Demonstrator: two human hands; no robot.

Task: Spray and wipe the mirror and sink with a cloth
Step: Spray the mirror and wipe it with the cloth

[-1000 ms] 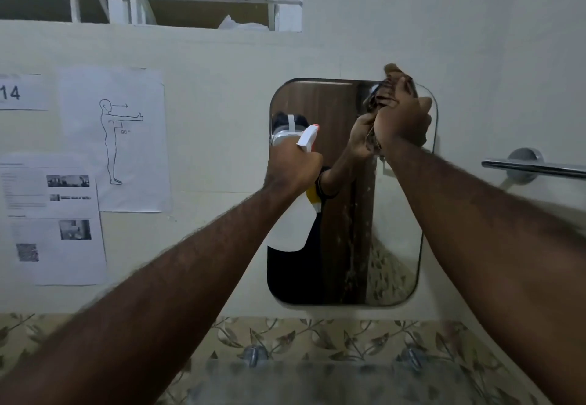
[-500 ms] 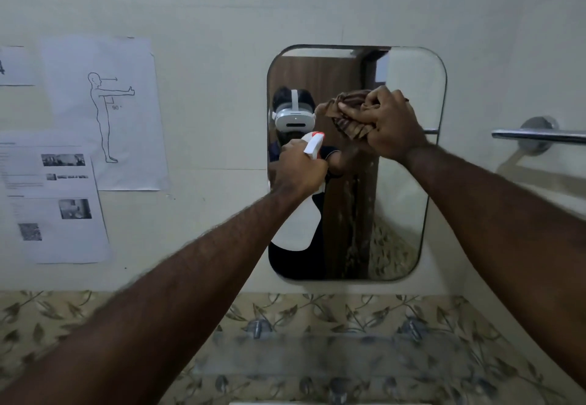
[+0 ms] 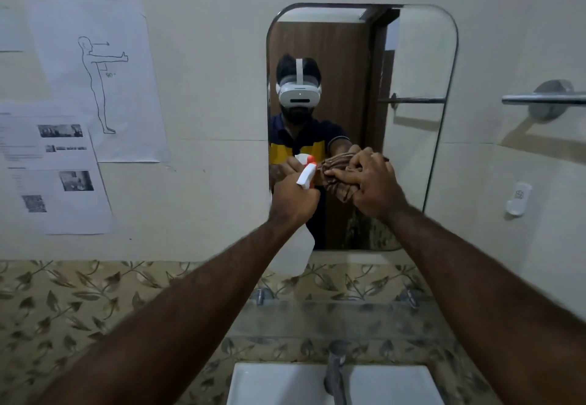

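A rounded rectangular mirror (image 3: 418, 55) hangs on the cream wall ahead. My right hand (image 3: 372, 184) presses a bunched brown cloth (image 3: 337, 176) against the mirror's lower middle. My left hand (image 3: 293, 200) grips a white spray bottle (image 3: 295, 252) with a white and orange nozzle (image 3: 307, 173), held up just left of the cloth, in front of the mirror's lower left corner. The white sink (image 3: 279, 385) shows at the bottom edge, with a metal tap (image 3: 336, 369) at its back.
A glass shelf (image 3: 333, 319) on metal brackets sits between mirror and sink, over leaf-patterned tiles (image 3: 79, 303). A chrome towel bar (image 3: 545, 98) juts from the right wall, with a small white holder (image 3: 518, 198) below it. Paper sheets (image 3: 95, 78) are stuck on the left wall.
My right hand has slid the cloth down from the mirror's top right corner to its lower middle. The view has tilted down, bringing the sink and tap in. The bottle stays in my left hand.
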